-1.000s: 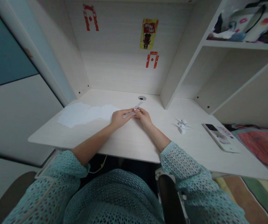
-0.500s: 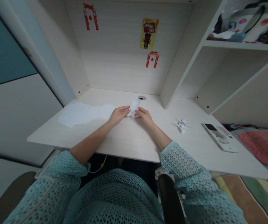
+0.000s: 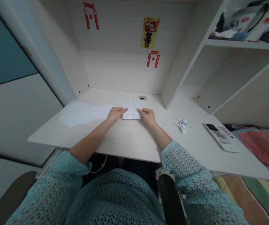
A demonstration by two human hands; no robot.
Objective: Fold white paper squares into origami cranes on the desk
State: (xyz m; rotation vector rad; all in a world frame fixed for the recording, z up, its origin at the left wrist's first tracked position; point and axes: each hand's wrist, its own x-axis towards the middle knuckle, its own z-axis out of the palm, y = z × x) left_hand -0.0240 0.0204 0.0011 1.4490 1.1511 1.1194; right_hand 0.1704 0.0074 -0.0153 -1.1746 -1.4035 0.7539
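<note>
A small white sheet of paper (image 3: 131, 110) with crease lines lies spread on the pale desk (image 3: 134, 140) in front of me. My left hand (image 3: 114, 113) pinches its left edge and my right hand (image 3: 147, 115) pinches its right edge, fingers closed on the paper. Both forearms reach forward from teal knitted sleeves.
Several loose white sheets (image 3: 83, 113) lie to the left of my hands. A small folded paper figure (image 3: 182, 124) sits to the right, and a phone (image 3: 220, 137) lies further right. A cable hole (image 3: 142, 97) is behind the paper. Shelves (image 3: 242, 43) rise at right.
The paper was folded into a narrow strip between my fingertips, then lifted and opened; now it is unfolded flat and wide, with my hands moved apart to its two edges.
</note>
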